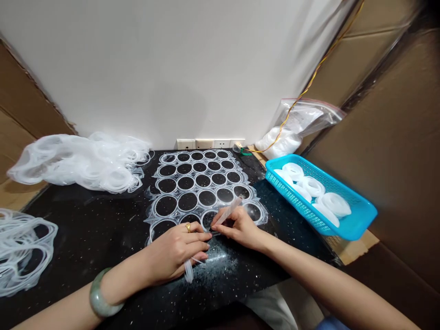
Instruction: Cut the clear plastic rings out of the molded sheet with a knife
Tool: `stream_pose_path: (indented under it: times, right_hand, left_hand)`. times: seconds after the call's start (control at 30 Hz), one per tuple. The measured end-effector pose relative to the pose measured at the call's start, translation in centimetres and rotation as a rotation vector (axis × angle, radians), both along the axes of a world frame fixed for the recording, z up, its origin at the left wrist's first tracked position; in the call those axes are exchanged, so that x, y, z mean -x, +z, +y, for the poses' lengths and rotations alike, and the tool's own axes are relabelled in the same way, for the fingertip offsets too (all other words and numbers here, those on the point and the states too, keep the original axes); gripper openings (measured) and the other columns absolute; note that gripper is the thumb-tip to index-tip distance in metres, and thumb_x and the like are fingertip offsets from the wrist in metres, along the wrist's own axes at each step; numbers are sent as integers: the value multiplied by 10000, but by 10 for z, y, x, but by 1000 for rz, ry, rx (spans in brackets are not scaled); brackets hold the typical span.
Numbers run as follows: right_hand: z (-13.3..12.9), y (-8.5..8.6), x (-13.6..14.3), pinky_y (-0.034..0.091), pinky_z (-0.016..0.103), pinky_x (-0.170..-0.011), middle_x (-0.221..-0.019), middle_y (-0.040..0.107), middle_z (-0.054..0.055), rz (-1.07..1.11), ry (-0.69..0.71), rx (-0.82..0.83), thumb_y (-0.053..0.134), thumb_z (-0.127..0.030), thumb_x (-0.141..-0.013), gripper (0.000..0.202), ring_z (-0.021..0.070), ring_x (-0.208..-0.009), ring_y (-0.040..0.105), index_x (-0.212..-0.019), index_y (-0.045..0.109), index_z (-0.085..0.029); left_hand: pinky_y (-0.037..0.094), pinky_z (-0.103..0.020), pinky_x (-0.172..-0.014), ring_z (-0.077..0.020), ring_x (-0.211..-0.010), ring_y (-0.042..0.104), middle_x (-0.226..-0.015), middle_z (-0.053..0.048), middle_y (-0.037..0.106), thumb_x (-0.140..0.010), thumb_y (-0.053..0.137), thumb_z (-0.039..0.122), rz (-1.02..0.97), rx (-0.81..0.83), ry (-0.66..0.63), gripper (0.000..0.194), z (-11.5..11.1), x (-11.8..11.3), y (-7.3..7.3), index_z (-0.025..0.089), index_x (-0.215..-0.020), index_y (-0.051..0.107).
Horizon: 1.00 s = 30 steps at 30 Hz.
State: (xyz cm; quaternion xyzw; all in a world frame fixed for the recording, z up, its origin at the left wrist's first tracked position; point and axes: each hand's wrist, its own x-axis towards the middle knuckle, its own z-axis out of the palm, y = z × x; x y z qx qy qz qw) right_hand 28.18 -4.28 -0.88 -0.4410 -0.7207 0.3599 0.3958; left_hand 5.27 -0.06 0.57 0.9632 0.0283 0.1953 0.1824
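Note:
A sheet of translucent rings, joined in rows, lies flat on the black speckled tabletop. At its near edge my left hand is closed, fingertips close to my right hand. Thin translucent strips stick out from under its fingers. My right hand is pinched around a clear flat stick, tilted up and away to the right. Its lower end meets the sheet's near edge, where my fingers hide the exact contact. Pale powder is scattered on the table just in front of both hands.
A blue basket with several white translucent rings stands at the right. Piled translucent ring sheets lie at the back left, loose ring scraps at the near left. Sockets, a yellow wire and a plastic bag are behind.

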Motion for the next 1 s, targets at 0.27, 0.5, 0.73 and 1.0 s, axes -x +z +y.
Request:
stream_pose_path:
  times: [0.27,0.5,0.73,1.0]
  right_hand:
    - [-6,6,0,477,271,-704,-851,687,66,-194,45,-178,564,-262,-912,162,154,-748,615,-876,701,-183]
    - [-4,2,1,485,260,-702,-815,696,56,-55,3,-52,617,-250,-880,138,150,-739,634,-835,710,-158]
    - [-3,7,1,491,251,-689,-803,680,46,-92,24,-43,623,-256,-881,141,144,-730,626,-818,702,-158]
    - [-4,4,-2,478,217,-697,-948,689,78,-543,100,-456,480,-180,-955,180,134,-796,648,-983,657,-165]
  left_hand:
    - [516,-378,-883,-228,-1014,583,-1088,-104,690,-963,442,208,40,148,59,273,-5,-1,5,181,-1119,664]
    - [518,-379,-865,-236,-1006,576,-1161,-133,664,-953,478,214,-10,30,74,282,-7,1,-6,139,-1179,628]
    - [507,-369,-851,-232,-977,578,-1097,-109,683,-963,441,202,20,51,76,260,-8,-1,-2,150,-1096,658]
    - [486,-338,-843,-204,-896,591,-933,-86,696,-983,389,227,23,127,57,303,-9,-2,9,165,-921,679]
